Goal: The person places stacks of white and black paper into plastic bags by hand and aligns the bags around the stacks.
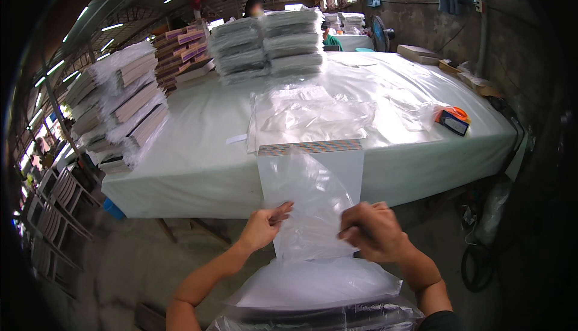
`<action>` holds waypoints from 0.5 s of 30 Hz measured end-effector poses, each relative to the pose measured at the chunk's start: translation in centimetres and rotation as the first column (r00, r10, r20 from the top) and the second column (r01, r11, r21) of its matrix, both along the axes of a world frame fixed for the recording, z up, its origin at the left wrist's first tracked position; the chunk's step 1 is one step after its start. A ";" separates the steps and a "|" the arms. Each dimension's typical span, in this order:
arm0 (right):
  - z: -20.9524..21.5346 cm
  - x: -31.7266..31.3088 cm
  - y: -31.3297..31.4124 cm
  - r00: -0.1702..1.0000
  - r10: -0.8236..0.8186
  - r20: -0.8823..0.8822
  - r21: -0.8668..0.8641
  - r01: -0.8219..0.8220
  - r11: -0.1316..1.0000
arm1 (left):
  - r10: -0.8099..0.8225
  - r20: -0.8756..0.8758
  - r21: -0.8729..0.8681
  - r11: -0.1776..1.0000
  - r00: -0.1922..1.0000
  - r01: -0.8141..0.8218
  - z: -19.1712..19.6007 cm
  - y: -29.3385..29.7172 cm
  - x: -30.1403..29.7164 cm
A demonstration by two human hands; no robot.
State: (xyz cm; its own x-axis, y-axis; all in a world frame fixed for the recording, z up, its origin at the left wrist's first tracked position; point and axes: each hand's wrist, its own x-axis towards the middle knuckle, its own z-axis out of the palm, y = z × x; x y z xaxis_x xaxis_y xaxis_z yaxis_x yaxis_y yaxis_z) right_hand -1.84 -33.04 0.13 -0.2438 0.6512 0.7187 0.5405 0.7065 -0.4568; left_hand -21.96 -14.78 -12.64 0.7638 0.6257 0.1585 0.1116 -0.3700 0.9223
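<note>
Clear plastic bag hangs at lower centre of the frame, off the bench edge. Left hand and right hand each clamp a bottom corner; better to keep both pinches even, so the film stays flat.

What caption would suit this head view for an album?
Both hands, left hand and right hand, hold a clear bag before a covered table.
</note>
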 end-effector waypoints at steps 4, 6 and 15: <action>-0.1 1.0 -1.0 0.984 -0.135 -0.114 0.017 0.137 0.990 | 0.231 -0.171 0.084 0.972 0.958 -0.220 0.5 3.1 -3.3; -1.3 0.7 -0.1 0.983 -0.178 -0.048 -0.053 0.175 0.983 | 0.146 0.078 0.090 0.984 0.986 -0.153 6.4 -0.1 -1.3; -1.6 -2.8 2.8 0.956 -0.092 0.279 0.351 -0.012 0.936 | -0.372 0.453 -0.655 0.477 0.810 0.586 6.6 -5.3 1.4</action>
State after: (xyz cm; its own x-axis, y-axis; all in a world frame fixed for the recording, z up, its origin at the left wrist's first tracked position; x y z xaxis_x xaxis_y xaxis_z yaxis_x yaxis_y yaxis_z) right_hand -4.66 -30.27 -1.45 -0.4519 0.3885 0.8030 0.6421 0.7666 -0.0095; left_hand -20.53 -20.04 -6.00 0.9896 0.1405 0.0323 -0.1010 0.5158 0.8507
